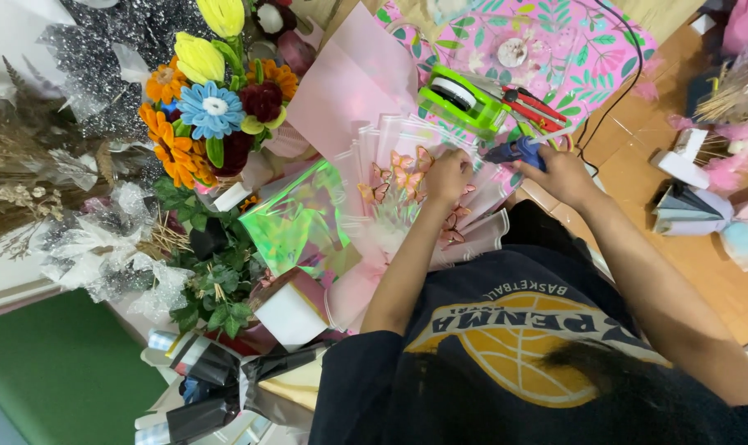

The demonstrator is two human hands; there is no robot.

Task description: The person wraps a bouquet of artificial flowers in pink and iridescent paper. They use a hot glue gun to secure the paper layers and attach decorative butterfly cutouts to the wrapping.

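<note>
My left hand [446, 177] rests with closed fingers on a pink wrapped bouquet [390, 206] dotted with small orange-pink butterflies [403, 177]; it seems to pinch one of the butterflies or the wrap's edge. My right hand [565, 175] grips a blue hot glue gun [514, 152], whose nozzle points left toward the left hand's fingers. The bouquet lies across my lap on layers of pink and clear wrapping paper [353, 91]. A black cable [613, 99] runs away from the gun.
A green tape dispenser [464, 99] and red-handled cutters [534, 107] lie on a pink leaf-print cloth [572, 49]. At the left stand a bright yarn-flower bouquet [209, 107], iridescent film [295, 222], dried grass [19, 165] and black-wrapped bundles [217, 387]. Paper scraps [695, 210] lie on the wooden floor.
</note>
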